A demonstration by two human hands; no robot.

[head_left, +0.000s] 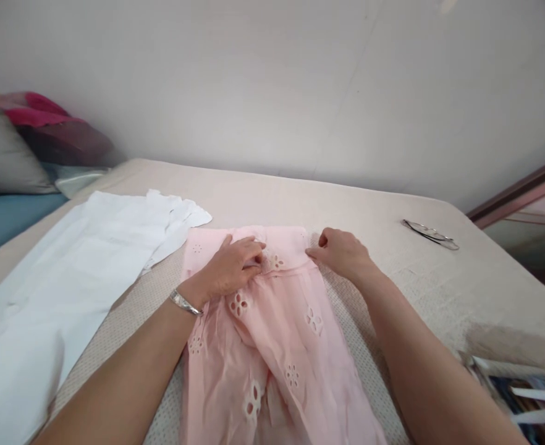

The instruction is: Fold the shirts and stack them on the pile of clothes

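Observation:
A pink garment [277, 346] with cut-out flower embroidery lies on the beige bed cover [393, 216], running from the bed's middle toward me. My left hand [233, 266], a silver bracelet on its wrist, rests on the garment's far end with the fingers curled and pinching a fold of the cloth. My right hand [342, 252] is at the garment's right upper edge, fingers bent and closed on the hem there. The two hands are a short gap apart.
A white garment [68, 278] is spread flat at the left. A pair of glasses [432, 233] lies at the right on the bed. Grey and pink pillows [31, 136] sit at the far left by the wall. Striped items [523, 389] are at the lower right.

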